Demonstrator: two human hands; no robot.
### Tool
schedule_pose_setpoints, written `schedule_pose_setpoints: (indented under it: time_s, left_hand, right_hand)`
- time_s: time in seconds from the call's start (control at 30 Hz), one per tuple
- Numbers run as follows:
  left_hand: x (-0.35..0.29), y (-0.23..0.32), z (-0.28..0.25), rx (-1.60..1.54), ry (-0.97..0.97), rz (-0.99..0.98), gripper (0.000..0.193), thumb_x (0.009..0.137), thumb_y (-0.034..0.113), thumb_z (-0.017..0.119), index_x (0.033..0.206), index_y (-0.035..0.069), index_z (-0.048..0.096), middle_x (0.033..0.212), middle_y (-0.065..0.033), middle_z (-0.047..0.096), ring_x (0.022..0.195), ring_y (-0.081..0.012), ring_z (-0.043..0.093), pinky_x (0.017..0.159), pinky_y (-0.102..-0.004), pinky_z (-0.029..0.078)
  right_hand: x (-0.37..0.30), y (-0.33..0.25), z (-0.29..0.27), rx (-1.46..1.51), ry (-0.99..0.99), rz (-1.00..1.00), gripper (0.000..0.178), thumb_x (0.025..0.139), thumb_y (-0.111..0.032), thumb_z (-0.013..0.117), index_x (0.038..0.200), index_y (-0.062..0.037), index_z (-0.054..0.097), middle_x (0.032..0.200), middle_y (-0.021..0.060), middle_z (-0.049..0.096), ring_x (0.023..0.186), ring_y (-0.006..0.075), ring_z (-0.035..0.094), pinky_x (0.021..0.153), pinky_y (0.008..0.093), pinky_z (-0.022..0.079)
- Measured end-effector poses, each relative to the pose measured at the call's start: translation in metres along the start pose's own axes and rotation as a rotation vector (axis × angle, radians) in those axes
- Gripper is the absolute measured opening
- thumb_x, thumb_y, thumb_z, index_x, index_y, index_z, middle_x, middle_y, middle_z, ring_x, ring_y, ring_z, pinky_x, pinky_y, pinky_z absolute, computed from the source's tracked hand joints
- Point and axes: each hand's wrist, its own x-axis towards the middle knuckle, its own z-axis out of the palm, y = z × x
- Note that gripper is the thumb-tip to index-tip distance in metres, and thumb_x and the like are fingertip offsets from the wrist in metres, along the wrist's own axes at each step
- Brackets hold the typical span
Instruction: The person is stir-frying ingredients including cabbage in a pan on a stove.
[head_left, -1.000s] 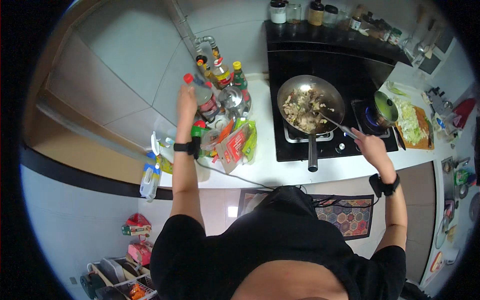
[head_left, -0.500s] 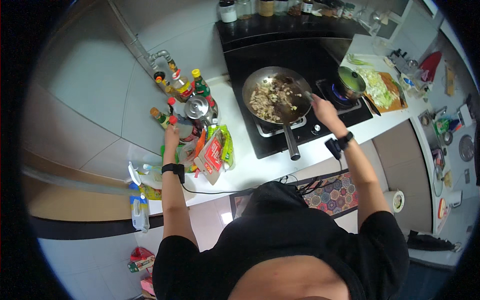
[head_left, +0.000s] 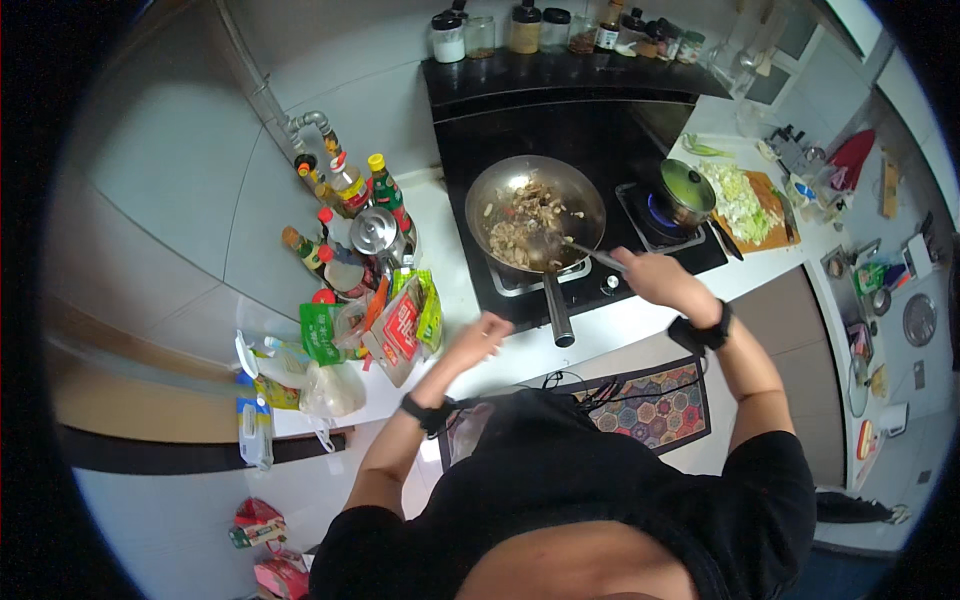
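Note:
My right hand (head_left: 665,280) is closed around the handle of a metal spatula (head_left: 592,252). The spatula's head rests among the browned pieces of chopped food (head_left: 520,235) in a steel wok (head_left: 480,195) on the left burner. Over the counter's front edge, my left hand (head_left: 478,343) is empty, with its fingers loosely bent and apart. It is between the wok handle (head_left: 560,318) and a red and white food packet (head_left: 400,328), touching neither. Seasoning bottles, including one with a red cap (head_left: 340,272), stand beyond that packet.
A lidded pot (head_left: 686,192) sits over a blue flame on the right burner. Chopped cabbage (head_left: 735,205) and a knife (head_left: 786,214) lie on a wooden board (head_left: 775,235). A metal kettle (head_left: 375,232) stands among the bottles. Jars (head_left: 525,30) line the back ledge.
My left hand has let go of a red-capped bottle and come right, toward the wok handle. My right hand has moved slightly down with the spatula, and the food has shifted.

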Motion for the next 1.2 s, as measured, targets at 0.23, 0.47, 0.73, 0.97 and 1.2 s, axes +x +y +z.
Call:
schedule_pose_setpoints:
  time_s: [0.23,0.47,0.73,0.97,1.2]
  left_hand:
    - [0.031,0.025,0.094,-0.741,-0.3,-0.274,0.061,0.077,0.047,0.058,0.111,0.001,0.036,0.089,-0.0146,0.054,0.071,-0.0228,0.061,0.057,-0.0274,0.051]
    - [0.073,0.009,0.129,-1.253,-0.245,-0.306,0.024,0.076,0.025,0.064,0.078,0.007,0.048,0.071,-0.0071,0.055,0.061,-0.0165,0.055,0.052,-0.023,0.048]
    - [0.061,0.009,0.13,-1.319,-0.152,-0.266,0.018,0.075,0.018,0.06,0.078,0.005,0.048,0.067,-0.0061,0.051,0.066,-0.019,0.057,0.056,-0.0254,0.051]
    - [0.065,0.013,0.128,-1.341,-0.132,-0.289,0.016,0.075,0.015,0.057,0.077,0.003,0.048,0.068,-0.0058,0.053,0.063,-0.0162,0.056,0.053,-0.0234,0.05]
    - [0.062,0.021,0.127,-1.264,-0.134,-0.291,0.014,0.075,0.016,0.058,0.072,0.007,0.047,0.064,-0.0026,0.051,0.057,-0.0131,0.053,0.047,-0.0206,0.046]
  right_hand:
    - [0.059,0.031,0.026,0.072,0.363,0.152,0.031,0.077,-0.014,0.048,0.106,-0.0034,0.042,0.068,0.0219,0.059,0.063,0.0377,0.059,0.055,0.048,0.047]
    - [0.117,0.054,0.091,0.473,0.461,0.002,0.026,0.082,-0.018,0.052,0.103,-0.0032,0.048,0.085,0.0242,0.059,0.08,0.0407,0.056,0.068,0.046,0.046]
    - [-0.034,0.029,-0.009,-0.122,0.361,-0.255,0.023,0.076,-0.017,0.055,0.099,-0.0159,0.057,0.063,0.0133,0.06,0.061,0.0301,0.06,0.053,0.0402,0.048]
    - [0.019,0.049,0.039,-0.035,0.394,-0.041,0.017,0.077,-0.012,0.052,0.094,-0.01,0.056,0.075,0.0165,0.062,0.072,0.0343,0.061,0.061,0.0433,0.048]
    - [0.096,0.04,0.08,0.314,0.434,0.138,0.025,0.078,-0.02,0.054,0.102,-0.0121,0.054,0.085,0.0193,0.061,0.08,0.0363,0.058,0.067,0.0465,0.047]
